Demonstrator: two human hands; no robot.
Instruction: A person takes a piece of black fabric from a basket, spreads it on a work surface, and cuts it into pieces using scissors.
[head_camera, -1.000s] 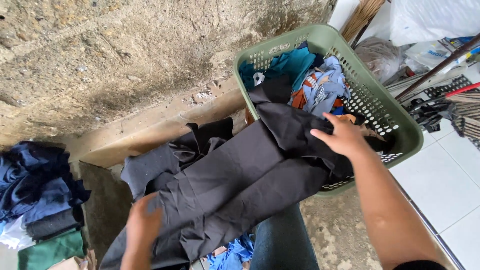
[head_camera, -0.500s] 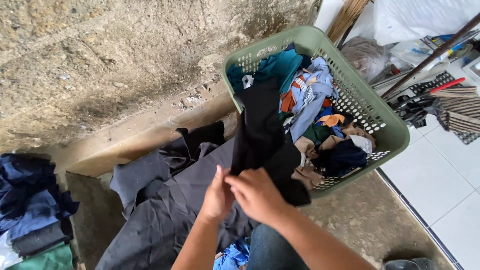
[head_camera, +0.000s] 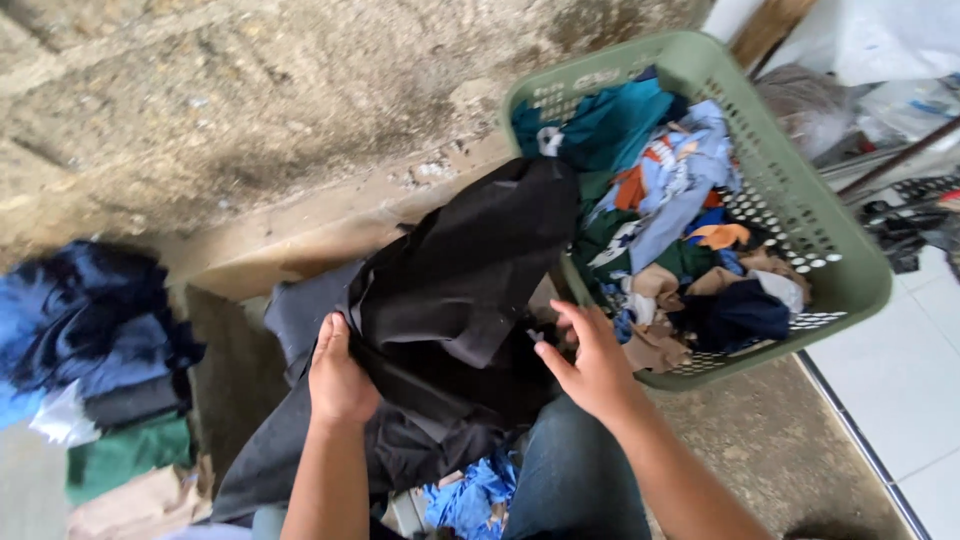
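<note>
Clothes pile (head_camera: 90, 350) cut off at left edge

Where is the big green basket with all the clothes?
In the head view, the green laundry basket sits at the upper right, just past the right hand, beside the black garment and next to the rough concrete wall.

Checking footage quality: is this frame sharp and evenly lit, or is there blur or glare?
Head view: soft daylight, no hard shadows; the white tile floor at right is bright, nearly washed out. Mild motion blur softens the left hand, right hand and black garment; the green laundry basket looks bowed by the wide lens.
</note>
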